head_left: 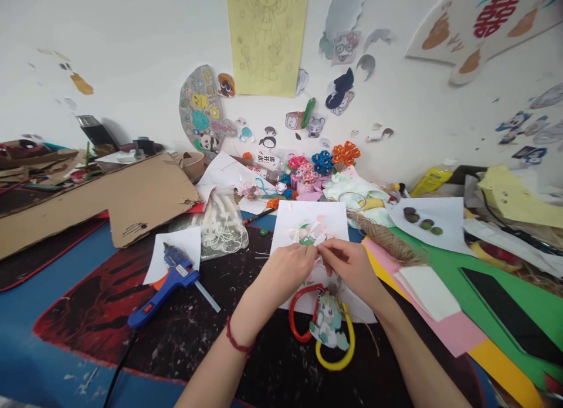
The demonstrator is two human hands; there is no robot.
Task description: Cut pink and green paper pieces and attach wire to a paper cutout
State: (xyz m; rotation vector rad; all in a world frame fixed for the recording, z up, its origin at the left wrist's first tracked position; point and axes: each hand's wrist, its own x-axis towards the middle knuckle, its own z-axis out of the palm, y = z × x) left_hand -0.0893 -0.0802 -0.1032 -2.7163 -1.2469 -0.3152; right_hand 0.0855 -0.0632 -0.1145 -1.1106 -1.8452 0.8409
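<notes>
The small white piece (321, 240) is above the paper sheet (285, 216), pinched at the fingertips of the left hand (292, 268) and right hand (353, 268), near red-and-yellow-handled scissors (350, 337).

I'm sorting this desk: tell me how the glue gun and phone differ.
The glue gun is blue, the phone black. The glue gun is bulky, with a glue stick jutting out; the phone is a flat slab. The glue gun's nozzle overlies white paper, the phone a green sheet. Both lie untouched.
</notes>
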